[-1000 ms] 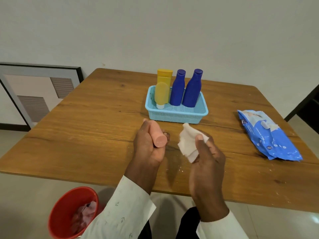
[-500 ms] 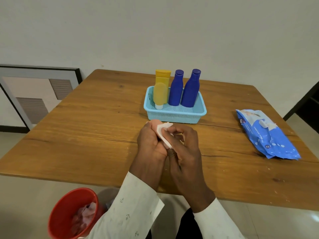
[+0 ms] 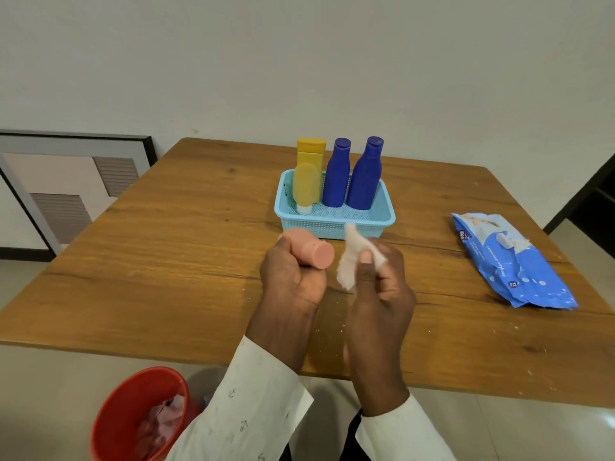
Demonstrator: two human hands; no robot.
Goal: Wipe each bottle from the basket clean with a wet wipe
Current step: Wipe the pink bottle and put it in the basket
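My left hand (image 3: pixel 293 277) grips a pink bottle (image 3: pixel 311 249), lying sideways with its flat end facing me, just in front of the light blue basket (image 3: pixel 336 224). My right hand (image 3: pixel 379 287) pinches a crumpled white wet wipe (image 3: pixel 352 257) a little to the right of the bottle, not touching it. In the basket stand a tall yellow bottle (image 3: pixel 311 153), a small yellow tube (image 3: pixel 305 188) and two dark blue bottles (image 3: pixel 337 174) (image 3: pixel 366 176).
A blue pack of wet wipes (image 3: pixel 509 261) lies at the table's right side. A red bin (image 3: pixel 133 417) with used wipes stands on the floor at lower left, below the wooden table's (image 3: pixel 166 261) front edge. A framed picture (image 3: pixel 66 188) leans against the wall at left.
Half a second ago my right hand pressed the wipe onto the bottle's end. It has since pulled away to the right, and the bottle's flat end is uncovered again.
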